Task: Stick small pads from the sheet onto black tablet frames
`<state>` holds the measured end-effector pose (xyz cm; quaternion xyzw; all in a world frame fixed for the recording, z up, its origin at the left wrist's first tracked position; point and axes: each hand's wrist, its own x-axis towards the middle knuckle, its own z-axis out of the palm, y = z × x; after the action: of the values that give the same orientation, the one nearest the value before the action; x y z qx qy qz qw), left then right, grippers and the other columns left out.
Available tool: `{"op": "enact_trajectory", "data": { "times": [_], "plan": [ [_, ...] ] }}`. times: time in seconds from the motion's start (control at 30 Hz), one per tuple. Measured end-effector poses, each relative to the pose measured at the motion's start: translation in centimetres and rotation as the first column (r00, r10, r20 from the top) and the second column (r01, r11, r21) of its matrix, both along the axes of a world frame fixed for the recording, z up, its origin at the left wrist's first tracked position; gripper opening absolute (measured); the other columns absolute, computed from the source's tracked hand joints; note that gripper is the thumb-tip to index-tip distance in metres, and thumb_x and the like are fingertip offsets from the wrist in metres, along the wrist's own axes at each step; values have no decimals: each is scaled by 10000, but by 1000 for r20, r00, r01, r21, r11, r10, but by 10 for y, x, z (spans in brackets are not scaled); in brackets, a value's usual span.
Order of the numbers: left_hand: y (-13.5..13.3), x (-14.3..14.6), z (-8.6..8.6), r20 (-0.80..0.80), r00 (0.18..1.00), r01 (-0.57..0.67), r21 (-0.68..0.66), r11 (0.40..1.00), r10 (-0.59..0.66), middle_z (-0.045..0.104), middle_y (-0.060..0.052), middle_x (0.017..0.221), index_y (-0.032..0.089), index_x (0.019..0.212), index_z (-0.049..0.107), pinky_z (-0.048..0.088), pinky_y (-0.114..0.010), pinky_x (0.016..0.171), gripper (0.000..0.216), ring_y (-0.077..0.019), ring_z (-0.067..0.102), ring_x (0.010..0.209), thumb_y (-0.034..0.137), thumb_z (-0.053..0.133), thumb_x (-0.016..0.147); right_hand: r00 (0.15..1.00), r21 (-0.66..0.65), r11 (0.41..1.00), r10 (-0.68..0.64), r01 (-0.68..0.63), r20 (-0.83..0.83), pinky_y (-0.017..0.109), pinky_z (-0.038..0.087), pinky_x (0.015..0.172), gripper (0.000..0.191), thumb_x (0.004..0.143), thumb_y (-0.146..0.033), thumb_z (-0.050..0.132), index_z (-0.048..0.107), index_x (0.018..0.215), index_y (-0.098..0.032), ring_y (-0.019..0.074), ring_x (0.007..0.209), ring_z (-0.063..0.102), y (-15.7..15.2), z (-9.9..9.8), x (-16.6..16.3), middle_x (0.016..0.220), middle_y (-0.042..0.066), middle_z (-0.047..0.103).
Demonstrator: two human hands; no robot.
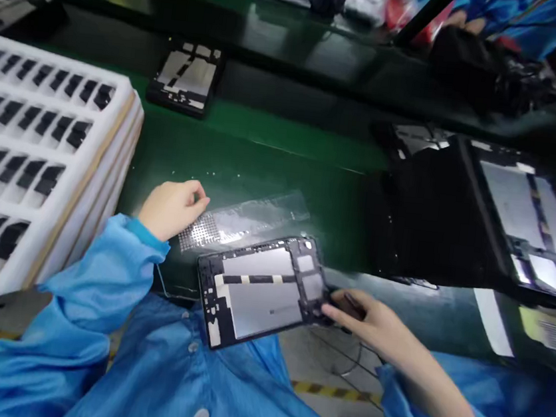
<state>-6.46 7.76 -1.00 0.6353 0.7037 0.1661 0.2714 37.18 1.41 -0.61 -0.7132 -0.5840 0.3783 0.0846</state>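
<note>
My right hand (363, 315) grips the right end of an opened tablet (261, 293), thumb on its top face. The tablet lies tilted at the table's near edge, its silver inner plates and a dark ribbon strip facing up. My left hand (172, 208) is closed, thumb and forefinger pinched together; anything between them is too small to make out. It is above the left end of a clear plastic sheet (261, 217), which carries a grid of small silvery pieces (202, 230). The sheet lies just beyond the tablet.
White foam trays (89, 140) holding rows of black parts are stacked at left. A stack of similar tablets (523, 216) stands at right, and another tablet (187, 78) lies farther back. Beyond the raised rail, another person's hands (467, 21) show.
</note>
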Motion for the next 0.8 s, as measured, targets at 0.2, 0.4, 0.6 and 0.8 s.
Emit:
{"op": "enact_trajectory", "data": {
  "times": [0.2,0.4,0.6,0.8],
  "plan": [
    [37,23,5,28,961,274,-251,928,-277,600,36,681,149,746,707,545,-334,932,201,-160,651,809,172,887,834,969,89,986,156,-141,-193,513,563,863,451,1021,-686,517,757,813,-365,337,896,671,31,48,-63,903,130,705],
    [47,20,12,79,940,339,-332,880,-332,561,74,616,120,872,801,458,-284,920,75,-108,595,662,119,729,890,773,124,932,353,-342,-527,374,608,754,254,1001,-576,762,860,1016,-343,208,772,701,101,22,-166,870,35,767],
    [39,4,10,83,897,436,-320,841,-433,673,45,659,181,812,741,431,-262,785,120,-107,590,654,243,666,881,627,417,762,646,-495,-436,387,656,956,209,904,-463,916,856,952,-269,240,1020,772,155,-24,-202,1052,52,828],
    [35,10,-5,-25,889,429,-307,850,-458,730,17,734,194,873,774,500,-305,876,221,-130,628,694,340,616,924,565,206,910,387,-359,-728,352,722,865,288,833,-323,1000,848,1067,-253,210,943,838,142,-27,-197,1071,32,858]
  ]
}}
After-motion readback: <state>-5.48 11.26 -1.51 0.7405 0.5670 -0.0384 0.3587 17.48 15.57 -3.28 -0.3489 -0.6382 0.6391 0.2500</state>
